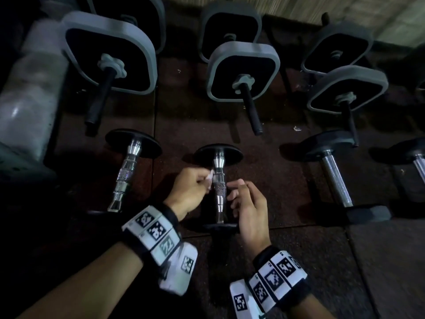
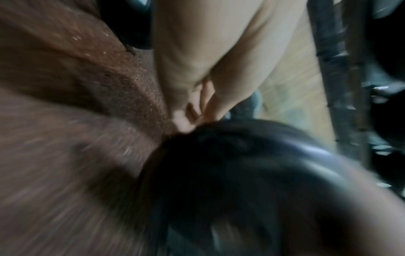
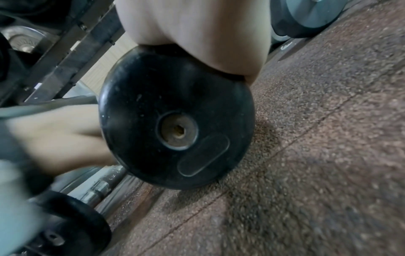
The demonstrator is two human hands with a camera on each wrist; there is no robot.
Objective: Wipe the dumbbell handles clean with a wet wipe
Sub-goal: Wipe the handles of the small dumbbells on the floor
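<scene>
Hands (image 1: 190, 188) curled beside dumbbell handle (image 1: 219, 187)

Dumbbells (image 1: 219, 185): seven; hands (image 1: 189, 192): two; wipe (image 1: 210, 178): one.

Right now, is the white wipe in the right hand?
No, the left hand pinches the wipe against the dumbbell handle.

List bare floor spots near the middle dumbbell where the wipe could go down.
Bare mat in front of the middle dumbbell, between the wrists, and right of the right hand before the hex dumbbell. Crowded: the left hand with the wipe, and the back row of plates.
</scene>
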